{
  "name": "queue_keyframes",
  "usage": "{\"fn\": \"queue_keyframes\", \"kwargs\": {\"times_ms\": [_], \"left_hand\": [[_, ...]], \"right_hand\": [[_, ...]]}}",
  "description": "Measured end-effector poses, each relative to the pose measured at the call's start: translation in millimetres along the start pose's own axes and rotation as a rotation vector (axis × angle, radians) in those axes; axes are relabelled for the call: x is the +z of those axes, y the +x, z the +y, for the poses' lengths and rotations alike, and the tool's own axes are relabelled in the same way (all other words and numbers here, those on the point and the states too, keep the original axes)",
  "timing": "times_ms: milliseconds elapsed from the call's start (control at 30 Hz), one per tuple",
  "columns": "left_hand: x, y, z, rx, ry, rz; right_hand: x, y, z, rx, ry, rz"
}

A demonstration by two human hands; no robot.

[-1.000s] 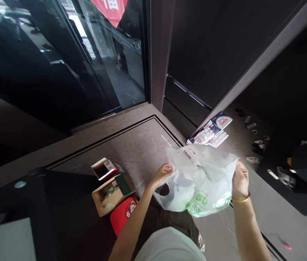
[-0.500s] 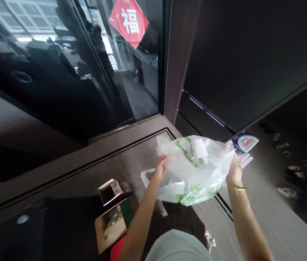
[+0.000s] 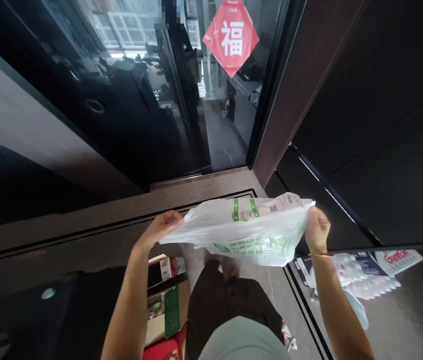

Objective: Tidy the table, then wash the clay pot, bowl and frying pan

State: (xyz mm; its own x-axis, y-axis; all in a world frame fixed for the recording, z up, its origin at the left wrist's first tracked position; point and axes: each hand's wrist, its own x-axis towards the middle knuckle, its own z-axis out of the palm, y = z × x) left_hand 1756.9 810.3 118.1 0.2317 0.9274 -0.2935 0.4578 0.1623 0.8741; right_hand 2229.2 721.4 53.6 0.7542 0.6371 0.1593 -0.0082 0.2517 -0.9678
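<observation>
A white plastic bag (image 3: 211, 231) with green print is stretched out flat between my two hands, above the floor and in front of my legs. My left hand (image 3: 164, 225) pinches its left end, and my right hand (image 3: 317, 227) grips the upper right corner with the fingers closed. A paper label (image 3: 286, 202) with printed codes and green tape stripes show on the upper side of the bag. What the bag may hold inside cannot be made out.
Open cardboard boxes (image 3: 156, 331) and a red item (image 3: 162, 350) lie at lower left. Right of my right arm are a blue-and-white package (image 3: 399, 259) and clear bubbly plastic (image 3: 350, 272). A glass door (image 3: 129, 125) and dark cabinet (image 3: 376, 130) stand ahead.
My hands have moved apart, the left one going left, and the loose, bunched bag is now pulled taut and flat. The view has also turned, shifting the door and sign rightward.
</observation>
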Motion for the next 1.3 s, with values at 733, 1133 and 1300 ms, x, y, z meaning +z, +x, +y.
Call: {"fn": "queue_keyframes", "kwargs": {"times_ms": [733,1133,1300], "left_hand": [[-154.6,239.1,12.6,0.138,0.448,0.419],[-29.2,296.4,109.4,0.911,0.086,0.480],[-30.0,353.1,120.4,0.776,0.061,0.254]], "right_hand": [[280.4,64.0,-7.7,-0.399,-0.317,-0.220],[414.3,117.3,-4.0,-0.526,-0.414,-0.635],[434.1,174.6,2.4,-0.519,-0.277,-0.778]]}}
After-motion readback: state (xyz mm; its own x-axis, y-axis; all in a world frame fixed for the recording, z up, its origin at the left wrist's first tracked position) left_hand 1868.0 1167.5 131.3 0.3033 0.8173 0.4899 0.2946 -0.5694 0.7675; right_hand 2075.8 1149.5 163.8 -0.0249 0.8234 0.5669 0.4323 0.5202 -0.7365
